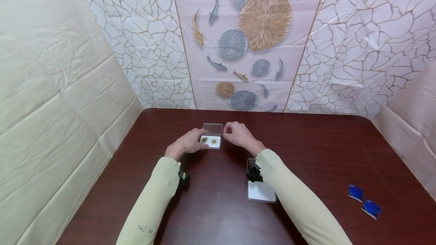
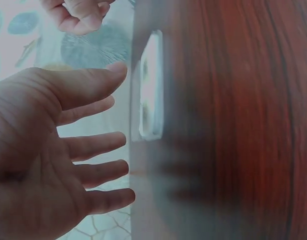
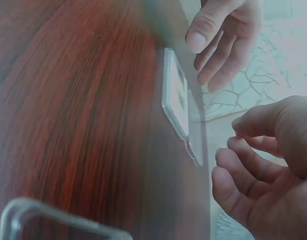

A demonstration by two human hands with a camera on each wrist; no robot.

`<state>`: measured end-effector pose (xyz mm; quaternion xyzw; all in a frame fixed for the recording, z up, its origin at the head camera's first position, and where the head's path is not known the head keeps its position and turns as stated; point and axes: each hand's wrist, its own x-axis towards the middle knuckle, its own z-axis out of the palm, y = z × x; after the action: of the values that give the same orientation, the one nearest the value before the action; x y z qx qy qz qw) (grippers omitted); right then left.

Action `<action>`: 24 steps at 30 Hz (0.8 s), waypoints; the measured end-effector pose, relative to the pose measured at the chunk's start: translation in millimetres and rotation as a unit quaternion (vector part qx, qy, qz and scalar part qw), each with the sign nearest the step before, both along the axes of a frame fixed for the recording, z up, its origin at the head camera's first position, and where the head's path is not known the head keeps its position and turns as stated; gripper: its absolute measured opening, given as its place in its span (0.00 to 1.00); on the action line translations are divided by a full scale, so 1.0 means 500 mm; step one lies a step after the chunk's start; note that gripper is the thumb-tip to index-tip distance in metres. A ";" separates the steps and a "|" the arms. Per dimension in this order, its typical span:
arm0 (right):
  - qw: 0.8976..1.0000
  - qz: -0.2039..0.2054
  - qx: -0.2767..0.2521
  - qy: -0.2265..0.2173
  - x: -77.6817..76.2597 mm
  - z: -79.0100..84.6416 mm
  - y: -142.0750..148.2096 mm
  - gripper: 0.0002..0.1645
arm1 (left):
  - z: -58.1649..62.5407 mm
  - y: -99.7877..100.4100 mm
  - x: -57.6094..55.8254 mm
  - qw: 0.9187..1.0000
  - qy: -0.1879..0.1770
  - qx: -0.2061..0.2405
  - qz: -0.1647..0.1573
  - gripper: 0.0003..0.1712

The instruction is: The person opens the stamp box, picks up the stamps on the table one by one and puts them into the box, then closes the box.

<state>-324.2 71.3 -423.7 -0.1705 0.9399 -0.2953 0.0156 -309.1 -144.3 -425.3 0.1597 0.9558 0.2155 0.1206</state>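
Note:
A small clear hinged case (image 1: 211,147) lies unfolded on the table, its transparent lid (image 1: 214,128) toward the back. Two small gold-and-dark square pieces (image 1: 214,141) sit on its white insert. My left hand (image 1: 192,141) is over the case's left side, thumb and fingers spread; in the left wrist view a gap shows between the fingertips and the case (image 2: 152,90). Just right of the lid is my right hand (image 1: 238,133), fingers loosely bent and thumb near the index finger. In the right wrist view, nothing shows clearly between those fingertips.
Another clear case with a white insert (image 1: 261,192) lies nearer me, its lid partly hidden by my right wrist camera (image 1: 254,173). Two blue packets (image 1: 355,193) are at the right of the dark wooden table (image 1: 306,135). A patterned cloth (image 1: 231,86) hangs behind.

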 end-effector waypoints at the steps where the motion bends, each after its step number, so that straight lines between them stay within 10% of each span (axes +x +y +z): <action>1: 1.000 -0.002 -0.003 0.000 0.004 0.004 0.005 0.03 | 0.003 0.003 0.002 1.000 0.001 0.003 0.000 0.31; 24: 0.999 -0.021 -0.043 -0.022 0.096 0.050 0.102 0.05 | 0.060 0.070 0.070 0.997 0.029 0.057 -0.045 0.32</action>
<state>-276.0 122.1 -398.6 -0.1446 0.9291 -0.3395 0.0224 -274.3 -109.5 -395.6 0.2152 0.9369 0.2593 0.0929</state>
